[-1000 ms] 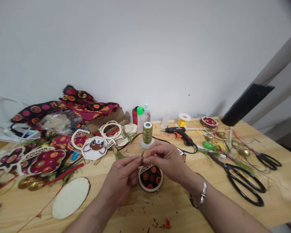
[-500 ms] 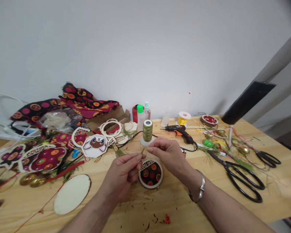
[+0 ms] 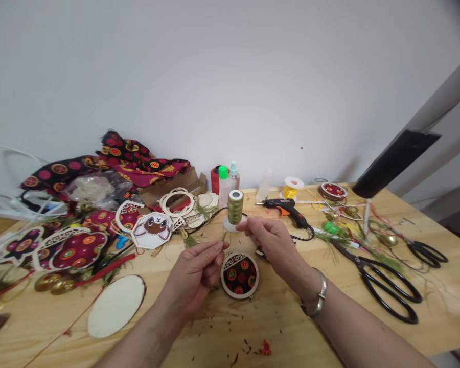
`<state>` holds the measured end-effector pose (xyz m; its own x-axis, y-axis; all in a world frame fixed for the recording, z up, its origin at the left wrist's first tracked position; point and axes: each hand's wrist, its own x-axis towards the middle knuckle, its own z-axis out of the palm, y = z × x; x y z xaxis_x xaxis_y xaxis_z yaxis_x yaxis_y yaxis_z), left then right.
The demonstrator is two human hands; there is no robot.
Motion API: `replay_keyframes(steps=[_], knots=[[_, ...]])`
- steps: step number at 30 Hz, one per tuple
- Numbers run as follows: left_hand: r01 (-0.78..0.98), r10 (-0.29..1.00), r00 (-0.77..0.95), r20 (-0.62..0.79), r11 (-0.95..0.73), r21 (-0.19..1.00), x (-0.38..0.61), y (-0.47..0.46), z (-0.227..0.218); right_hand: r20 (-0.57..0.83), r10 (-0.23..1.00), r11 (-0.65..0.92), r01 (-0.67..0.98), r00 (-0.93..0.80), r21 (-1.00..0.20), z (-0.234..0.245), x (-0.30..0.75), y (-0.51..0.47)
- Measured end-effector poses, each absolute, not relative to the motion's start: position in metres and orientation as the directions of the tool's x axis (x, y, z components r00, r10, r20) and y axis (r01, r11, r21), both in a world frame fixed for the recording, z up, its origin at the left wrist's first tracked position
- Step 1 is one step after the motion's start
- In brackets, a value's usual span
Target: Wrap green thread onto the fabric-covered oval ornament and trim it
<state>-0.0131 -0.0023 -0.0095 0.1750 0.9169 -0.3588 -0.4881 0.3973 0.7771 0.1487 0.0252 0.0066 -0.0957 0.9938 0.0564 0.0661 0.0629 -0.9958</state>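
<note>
My left hand (image 3: 199, 271) is closed in a pinch, with a short end of olive-green thread (image 3: 224, 236) poking up at its fingertips. To its right, my right hand (image 3: 270, 245) is also pinched, its fingertips close to the spool base; any strand between them is too fine to make out. Just below the hands lies a round wooden-framed pendant (image 3: 240, 278) with black flowered fabric and a fretwork corner. Behind them stands a spool of olive-green thread (image 3: 235, 208) on a white base. A green tassel (image 3: 190, 241) shows beside my left fingers.
A glue gun (image 3: 285, 206) lies behind my right hand, and large black scissors (image 3: 383, 276) lie to the right. Wooden ornaments (image 3: 152, 230) and patterned fabric (image 3: 138, 166) crowd the left. Bottles (image 3: 223, 186) stand near the wall. An oval white piece (image 3: 117, 306) lies front left.
My right hand has drawn slightly right, away from my left fingertips, widening the gap. My left hand stays pinched in nearly the same place. The whole view has shifted a little.
</note>
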Motion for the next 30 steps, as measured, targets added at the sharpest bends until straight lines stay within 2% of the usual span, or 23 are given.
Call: replay_keyframes(steps=[6, 15, 23, 26, 30], knots=[[-0.474, 0.919, 0.186, -0.346, 0.393, 0.788, -0.012, -0.004, -0.009, 0.08, 0.98, 0.083, 0.009, -0.181, -0.997, 0.001, 0.144, 0.024], [-0.443, 0.918, 0.169, -0.358, 0.396, 0.804, -0.01, -0.004, -0.007, 0.254, 0.938, 0.283, 0.097, -0.235, -0.954, 0.006, 0.149, 0.022], [-0.393, 0.915, 0.158, -0.371, 0.403, 0.827, -0.014, -0.002, -0.013, 0.329, 0.787, 0.424, 0.07, -0.521, -0.903, 0.013, 0.149, 0.012], [-0.412, 0.914, 0.173, -0.367, 0.405, 0.816, -0.012, -0.002, -0.012, 0.341, 0.842, 0.395, 0.049, -0.418, -0.917, 0.007, 0.145, 0.014], [-0.427, 0.916, 0.18, -0.358, 0.4, 0.811, -0.01, -0.004, -0.01, 0.277, 0.925, 0.287, 0.001, -0.261, -0.958, -0.006, 0.142, 0.019]])
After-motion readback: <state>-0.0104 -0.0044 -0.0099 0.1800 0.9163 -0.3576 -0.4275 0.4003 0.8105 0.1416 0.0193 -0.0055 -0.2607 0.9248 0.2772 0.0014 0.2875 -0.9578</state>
